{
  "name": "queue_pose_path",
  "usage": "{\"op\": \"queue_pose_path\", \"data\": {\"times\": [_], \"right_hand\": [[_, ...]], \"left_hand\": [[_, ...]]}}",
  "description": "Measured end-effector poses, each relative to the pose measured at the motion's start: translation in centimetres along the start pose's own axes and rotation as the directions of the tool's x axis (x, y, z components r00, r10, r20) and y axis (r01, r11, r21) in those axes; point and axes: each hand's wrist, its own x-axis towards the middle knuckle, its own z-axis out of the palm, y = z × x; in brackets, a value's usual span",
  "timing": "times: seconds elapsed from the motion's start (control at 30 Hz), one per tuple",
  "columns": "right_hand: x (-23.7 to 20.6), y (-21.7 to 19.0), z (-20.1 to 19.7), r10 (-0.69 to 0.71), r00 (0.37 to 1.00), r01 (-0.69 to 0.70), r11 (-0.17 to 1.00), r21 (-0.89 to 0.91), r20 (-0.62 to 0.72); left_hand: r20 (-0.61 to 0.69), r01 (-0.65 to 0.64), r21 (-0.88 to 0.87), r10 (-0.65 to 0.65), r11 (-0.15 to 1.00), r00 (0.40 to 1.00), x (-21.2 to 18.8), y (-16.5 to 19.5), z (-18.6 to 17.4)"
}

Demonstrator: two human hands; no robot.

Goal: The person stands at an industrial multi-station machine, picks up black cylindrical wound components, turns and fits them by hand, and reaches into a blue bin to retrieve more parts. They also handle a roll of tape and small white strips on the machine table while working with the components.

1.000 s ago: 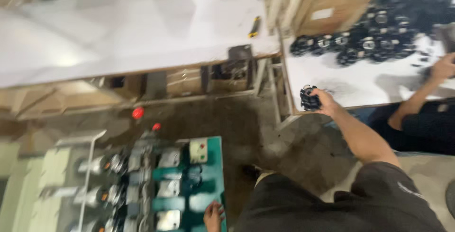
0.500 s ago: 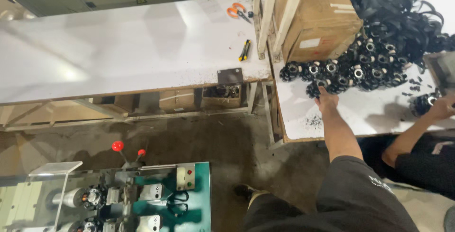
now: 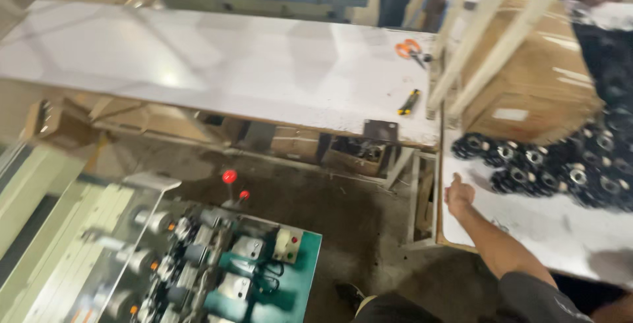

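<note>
Our right hand (image 3: 459, 194) rests at the near left edge of the white surface (image 3: 527, 221) on the right, arm stretched out from the lower right. The fingers look curled in loosely with the thumb raised; we cannot tell whether they have hold of anything, and nothing shows in them. Our left hand is out of view.

The nearest things to that hand are the black round parts with metal centres (image 3: 527, 164), heaped on the same surface just beyond and to the right of it, apart from the hand. The pile thickens toward the far right, where it climbs against a brown cardboard box (image 3: 527, 92) standing behind pale slanted frame bars (image 3: 488, 46).

To the left, across a gap of dark floor (image 3: 356, 224), lies a long white bench top (image 3: 217, 65). On its right end we see orange-handled scissors (image 3: 409, 49) and, nearer, a small black-and-yellow tool (image 3: 409, 102). Under it sit cardboard boxes (image 3: 297, 143).

At the near left stands a green machine (image 3: 250, 273) with rows of grey units and two red knobs (image 3: 229, 176) on stalks.
</note>
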Motion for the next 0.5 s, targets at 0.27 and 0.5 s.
{"op": "queue_pose_path", "data": {"times": [0.27,0.5], "right_hand": [[-23.1,17.7,17.7,0.354,0.2,0.837,0.422,-0.347,0.914],[-46.1,35.2,14.7,0.644,-0.533,0.845,0.384,0.372,0.548]], "left_hand": [[-0.434,-0.075,-0.051,0.046,0.996,0.9,-10.5,-9.0,-8.2],[-0.693,0.063,-0.399,-0.346,0.915,0.633,-23.9,-19.4,-7.7]]}}
